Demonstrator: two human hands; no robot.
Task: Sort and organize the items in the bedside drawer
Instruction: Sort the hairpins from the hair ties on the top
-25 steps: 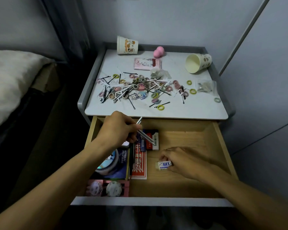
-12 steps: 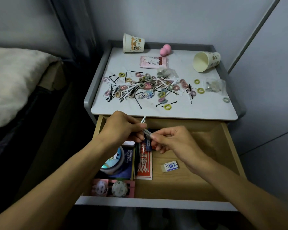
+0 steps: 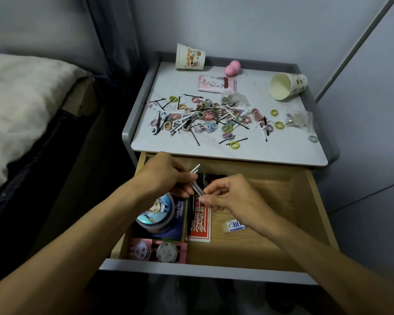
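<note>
The wooden bedside drawer (image 3: 314, 201) stands pulled out below me. Over its back left part my left hand (image 3: 166, 176) grips a small bundle of thin white sticks (image 3: 195, 178). My right hand (image 3: 228, 192) pinches the lower end of the same bundle. On the drawer floor lie a white eraser (image 3: 235, 225), a red card pack (image 3: 200, 226), a dark blue box (image 3: 175, 221) with a round badge (image 3: 155, 214) on it, and a pink tray (image 3: 157, 250) with two round badges.
The nightstand top (image 3: 282, 151) holds a scattered heap of hair ties and black hairpins (image 3: 203, 119), a pink packet (image 3: 216, 83), a pink sponge (image 3: 233, 67), an upside-down paper cup (image 3: 189, 57), a tipped paper cup (image 3: 287, 85) and a clear bag (image 3: 298, 118). A bed (image 3: 21, 105) lies left.
My right hand let go of the eraser, left it on the drawer floor and rose to pinch the white sticks that my left hand holds.
</note>
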